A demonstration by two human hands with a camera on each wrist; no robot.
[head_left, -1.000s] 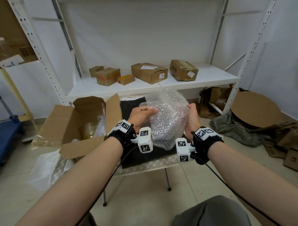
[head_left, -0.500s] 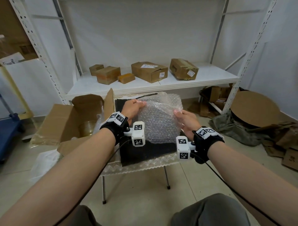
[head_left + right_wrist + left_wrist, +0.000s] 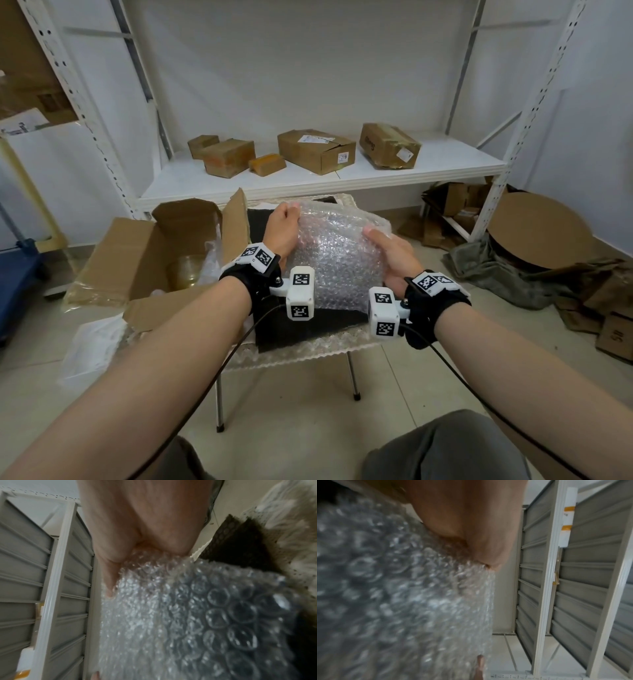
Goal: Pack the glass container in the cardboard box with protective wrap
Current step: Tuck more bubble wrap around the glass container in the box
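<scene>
Glass container (image 3: 183, 274) inside open cardboard box (image 3: 137, 260); bubble wrap (image 3: 337, 253) alongside.

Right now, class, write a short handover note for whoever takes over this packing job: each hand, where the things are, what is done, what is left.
Left hand grips the bubble wrap at its far left edge; right hand grips its right edge. The wrap is held over the small table.
The glass container sits unwrapped inside the open cardboard box, left of the wrap.
Done: box open, wrap in hand.
Left: cushion the container with the wrap, close the box.
</scene>
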